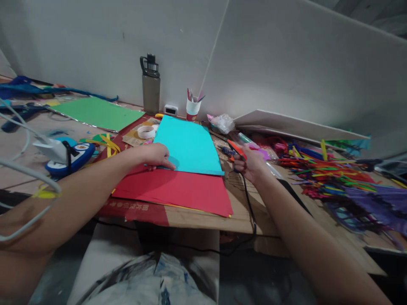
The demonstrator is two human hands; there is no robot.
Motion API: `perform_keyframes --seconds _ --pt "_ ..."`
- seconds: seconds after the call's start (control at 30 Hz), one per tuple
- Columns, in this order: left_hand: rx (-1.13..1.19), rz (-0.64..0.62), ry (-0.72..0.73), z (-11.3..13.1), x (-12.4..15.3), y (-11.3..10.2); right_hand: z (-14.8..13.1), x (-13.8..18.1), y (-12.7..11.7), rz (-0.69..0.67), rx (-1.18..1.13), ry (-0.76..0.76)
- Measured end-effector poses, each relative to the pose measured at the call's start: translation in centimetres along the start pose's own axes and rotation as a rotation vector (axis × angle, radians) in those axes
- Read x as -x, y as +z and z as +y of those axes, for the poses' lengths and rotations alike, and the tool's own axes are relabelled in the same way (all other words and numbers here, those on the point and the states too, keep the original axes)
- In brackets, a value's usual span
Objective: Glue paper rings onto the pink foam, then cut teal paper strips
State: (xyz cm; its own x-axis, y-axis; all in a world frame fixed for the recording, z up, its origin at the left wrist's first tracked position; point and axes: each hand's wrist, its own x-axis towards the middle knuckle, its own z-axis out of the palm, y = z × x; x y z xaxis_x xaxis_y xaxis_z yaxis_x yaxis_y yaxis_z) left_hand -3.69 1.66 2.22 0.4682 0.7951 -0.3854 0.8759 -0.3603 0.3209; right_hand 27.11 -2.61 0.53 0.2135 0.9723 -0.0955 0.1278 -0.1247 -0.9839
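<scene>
My left hand (155,155) rests on the near left edge of a turquoise paper sheet (187,144), fingers curled down onto it. That sheet lies over a red paper sheet (178,188) on a cardboard-covered table (244,212). My right hand (252,163) is closed around an orange-tipped tool with a black cord (237,149), which looks like a glue gun, just right of the turquoise sheet. The cord (251,207) runs down over the table's front edge.
A grey water bottle (150,84), a paper cup of pens (193,108) and a tape roll (146,132) stand behind the sheets. A green sheet (97,112) lies far left. A pile of coloured strips (321,169) fills the right. White boards (295,123) lean on the wall.
</scene>
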Motion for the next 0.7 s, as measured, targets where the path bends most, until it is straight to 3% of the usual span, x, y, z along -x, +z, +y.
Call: perform_keyframes --seconds 0.17,0.37,0.7 --pt "-0.005 -0.010 -0.016 -0.1 -0.2 0.0 0.5 0.3 -0.6 -0.180 -0.290 0.028" --pt "-0.017 -0.014 -0.006 0.0 0.0 -0.1 1.2 0.2 -0.3 -0.168 -0.332 0.102" --pt "0.019 -0.041 -0.018 0.3 0.6 -0.8 1.3 0.9 0.2 -0.211 -0.191 -0.088"
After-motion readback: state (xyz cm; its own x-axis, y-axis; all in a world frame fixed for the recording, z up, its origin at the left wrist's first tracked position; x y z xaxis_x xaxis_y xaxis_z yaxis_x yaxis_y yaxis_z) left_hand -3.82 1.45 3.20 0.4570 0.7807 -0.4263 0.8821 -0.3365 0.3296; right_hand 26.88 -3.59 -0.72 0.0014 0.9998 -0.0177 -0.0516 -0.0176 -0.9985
